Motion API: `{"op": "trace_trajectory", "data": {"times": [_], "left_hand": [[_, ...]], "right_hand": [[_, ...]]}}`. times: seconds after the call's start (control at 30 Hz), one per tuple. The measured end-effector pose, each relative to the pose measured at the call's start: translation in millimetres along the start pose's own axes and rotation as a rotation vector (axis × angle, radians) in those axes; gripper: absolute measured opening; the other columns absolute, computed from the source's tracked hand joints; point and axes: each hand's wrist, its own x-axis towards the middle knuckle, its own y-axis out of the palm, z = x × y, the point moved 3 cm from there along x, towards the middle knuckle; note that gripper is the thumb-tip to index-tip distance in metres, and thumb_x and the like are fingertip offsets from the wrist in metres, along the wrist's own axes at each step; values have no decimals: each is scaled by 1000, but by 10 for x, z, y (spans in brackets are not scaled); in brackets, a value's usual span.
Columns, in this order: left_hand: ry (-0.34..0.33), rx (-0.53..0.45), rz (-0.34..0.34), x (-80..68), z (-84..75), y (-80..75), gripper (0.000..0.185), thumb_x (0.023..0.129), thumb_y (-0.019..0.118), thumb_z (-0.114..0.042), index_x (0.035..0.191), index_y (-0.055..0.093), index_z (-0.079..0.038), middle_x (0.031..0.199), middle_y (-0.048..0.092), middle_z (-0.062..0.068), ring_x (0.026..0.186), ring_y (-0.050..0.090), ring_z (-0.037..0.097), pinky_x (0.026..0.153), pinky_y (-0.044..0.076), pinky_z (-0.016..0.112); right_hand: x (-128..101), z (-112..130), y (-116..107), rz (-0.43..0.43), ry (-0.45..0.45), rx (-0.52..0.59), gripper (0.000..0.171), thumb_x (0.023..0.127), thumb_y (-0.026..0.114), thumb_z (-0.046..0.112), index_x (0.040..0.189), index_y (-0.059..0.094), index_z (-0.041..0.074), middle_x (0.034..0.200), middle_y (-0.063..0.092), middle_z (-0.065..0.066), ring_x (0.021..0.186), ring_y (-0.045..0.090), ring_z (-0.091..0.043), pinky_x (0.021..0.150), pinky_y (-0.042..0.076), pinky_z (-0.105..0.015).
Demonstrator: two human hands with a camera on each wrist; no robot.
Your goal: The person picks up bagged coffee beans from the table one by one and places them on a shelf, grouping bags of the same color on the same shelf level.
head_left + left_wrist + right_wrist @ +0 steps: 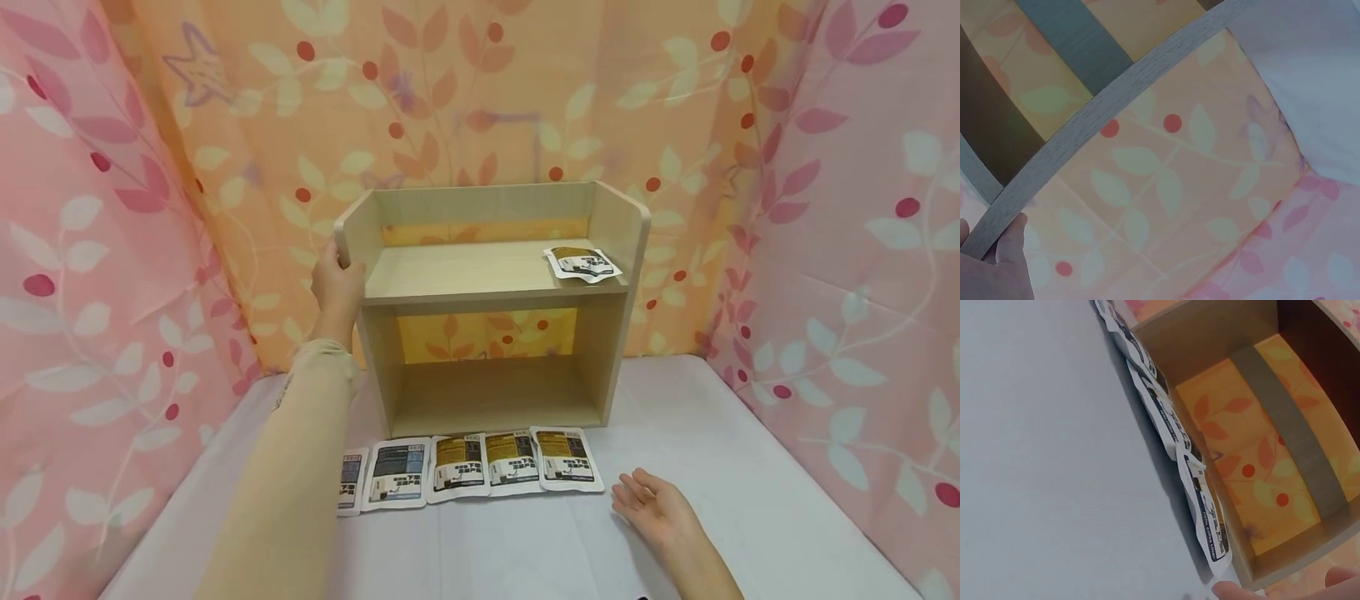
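Only the head view shows left hand (337, 283) gripping shelf (491, 304).

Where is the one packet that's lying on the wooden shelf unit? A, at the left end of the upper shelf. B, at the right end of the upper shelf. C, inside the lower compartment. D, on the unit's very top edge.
B: the single packet lies at the right end of the upper shelf, beside the right side panel; the lower compartment holds no packet.
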Motion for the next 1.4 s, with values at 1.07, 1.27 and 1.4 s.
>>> {"op": "trace_trajectory", "data": {"times": [1.07, 1.27, 1.4], "left_hand": [[-4, 6, 0, 4, -1, 8, 38, 92, 50, -7, 129, 54, -7, 128, 59, 14, 118, 51, 30, 101, 38, 45], [-8, -4, 4, -11, -7, -9, 38, 92, 50, -7, 130, 54, -7, 128, 59, 14, 117, 51, 30, 100, 38, 45], [-16, -3, 13, -15, -7, -9, 38, 93, 50, -8, 130, 53, -7, 129, 58, 15, 118, 51, 30, 101, 38, 45]], "right_hand": [[87, -199, 74, -26, 40, 45, 62, 102, 19, 7, 146, -23, -4, 155, -20, -24, 143, -6, -41, 113, 1, -52], [156, -214, 68, -4, 55, 81, 64, 101, 25, 2, 142, -22, -13, 154, -18, -27, 143, -5, -38, 114, 7, -45], [215, -220, 85, 26, 63, 115, 63, 99, 24, -3, 140, -23, -15, 153, -21, -27, 142, -9, -36, 114, 7, -41]]}}
